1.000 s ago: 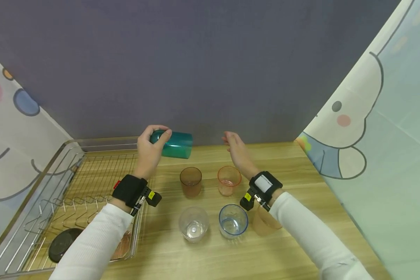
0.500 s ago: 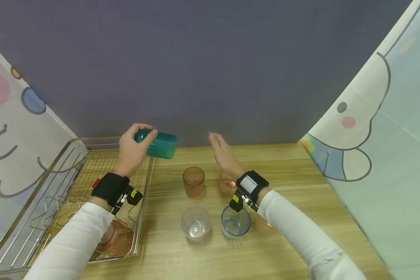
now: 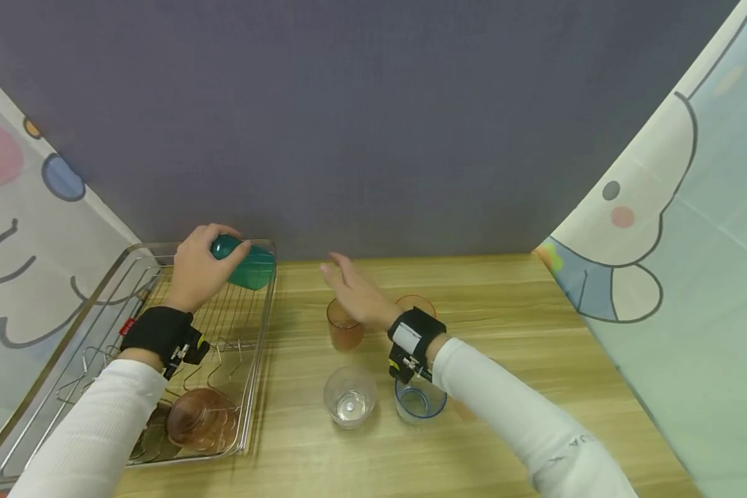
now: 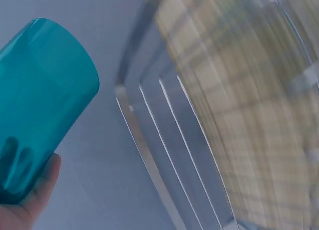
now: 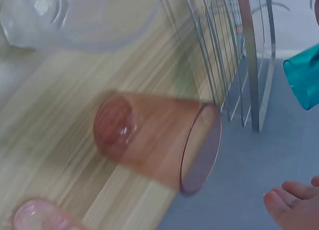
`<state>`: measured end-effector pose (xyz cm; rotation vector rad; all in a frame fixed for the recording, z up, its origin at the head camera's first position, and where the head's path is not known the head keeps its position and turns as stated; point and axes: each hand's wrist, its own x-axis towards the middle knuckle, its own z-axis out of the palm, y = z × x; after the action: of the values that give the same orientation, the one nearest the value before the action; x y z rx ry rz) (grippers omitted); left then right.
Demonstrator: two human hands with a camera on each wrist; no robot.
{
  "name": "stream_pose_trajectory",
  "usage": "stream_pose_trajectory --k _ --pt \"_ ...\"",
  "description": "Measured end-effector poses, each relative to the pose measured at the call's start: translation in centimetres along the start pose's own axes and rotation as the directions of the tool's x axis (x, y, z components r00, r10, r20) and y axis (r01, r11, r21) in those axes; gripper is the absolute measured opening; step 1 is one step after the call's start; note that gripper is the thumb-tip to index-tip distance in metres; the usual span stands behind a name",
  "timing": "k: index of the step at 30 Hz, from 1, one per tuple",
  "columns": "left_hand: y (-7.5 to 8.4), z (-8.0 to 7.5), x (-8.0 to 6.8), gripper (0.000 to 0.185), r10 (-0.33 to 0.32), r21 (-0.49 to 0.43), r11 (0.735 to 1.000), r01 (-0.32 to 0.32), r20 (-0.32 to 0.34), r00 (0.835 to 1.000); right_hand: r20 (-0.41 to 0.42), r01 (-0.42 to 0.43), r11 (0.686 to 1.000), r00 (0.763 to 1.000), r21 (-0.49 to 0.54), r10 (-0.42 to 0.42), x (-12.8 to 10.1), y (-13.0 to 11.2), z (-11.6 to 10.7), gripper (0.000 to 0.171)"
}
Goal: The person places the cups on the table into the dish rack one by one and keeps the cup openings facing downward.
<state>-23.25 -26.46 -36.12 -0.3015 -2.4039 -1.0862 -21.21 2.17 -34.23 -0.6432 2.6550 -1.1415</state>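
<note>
My left hand (image 3: 200,268) grips a teal see-through cup (image 3: 252,268) near its base, the cup tipped on its side over the back of the wire dish rack (image 3: 263,346). In the left wrist view the teal cup (image 4: 50,90) fills the left edge, fingers showing through its wall. Holding nothing, my right hand (image 3: 356,290) hovers with loose fingers above the brown cup (image 3: 344,335), apart from it. That brown cup (image 5: 154,140) stands upright on the wooden table. Behind my right wrist, an orange-rimmed cup (image 3: 417,303) is mostly hidden.
A clear cup (image 3: 350,400) and a blue-rimmed cup (image 3: 418,402) stand nearer on the table (image 3: 324,463). In the rack's front part lies a brownish glass piece (image 3: 200,418) beside a dark item partly under my sleeve. A grey wall (image 3: 373,138) closes off the back.
My left hand has carried the teal cup leftward, from above the table to over the rack. My right hand has moved left too, from beyond the orange-rimmed cup to above the brown one.
</note>
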Motion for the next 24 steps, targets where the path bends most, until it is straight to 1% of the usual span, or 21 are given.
stream_pose_trajectory --k 3,4,6,9,12,18,21,24 --pt "-0.2 -0.9 -0.8 0.038 0.042 0.085 0.996 -0.042 -0.007 0.999 0.037 0.015 1.0 0.999 -0.009 -0.015 -0.1 -0.7 1.4 0.071" --pt "1.1 -1.4 -1.3 0.038 0.034 0.144 0.989 -0.033 -0.004 0.999 0.049 0.016 1.0 0.999 -0.005 -0.015 -0.1 -0.9 1.8 0.072" --pt "1.4 -2.0 -2.0 0.035 0.051 0.187 0.981 -0.05 0.0 0.999 0.066 0.01 1.0 0.998 0.014 -0.01 -0.3 -1.3 2.7 0.074" --pt "1.4 -3.0 -2.8 0.031 0.053 0.236 0.97 -0.051 -0.003 0.999 0.091 -0.027 0.998 0.996 0.06 0.021 -0.8 -2.0 3.9 0.075" --pt "0.9 -4.1 -3.5 0.029 0.047 0.249 0.968 -0.036 -0.041 0.998 0.123 -0.067 0.993 0.991 0.093 0.056 -1.3 -2.7 4.9 0.078" --pt "0.1 -5.8 -5.1 0.03 -0.002 0.254 0.967 0.032 -0.117 0.993 0.217 -0.119 0.979 0.973 0.164 0.082 -2.2 -3.6 6.6 0.083" --pt "-0.5 -6.5 -5.7 0.031 -0.029 0.264 0.962 0.073 -0.166 0.986 0.268 -0.165 0.972 0.956 0.164 0.117 -2.8 -3.7 7.3 0.085" --pt "-1.0 -7.0 -6.4 0.032 -0.052 0.272 0.956 0.11 -0.211 0.976 0.298 -0.208 0.964 0.942 0.166 0.152 -3.5 -3.6 8.0 0.087"
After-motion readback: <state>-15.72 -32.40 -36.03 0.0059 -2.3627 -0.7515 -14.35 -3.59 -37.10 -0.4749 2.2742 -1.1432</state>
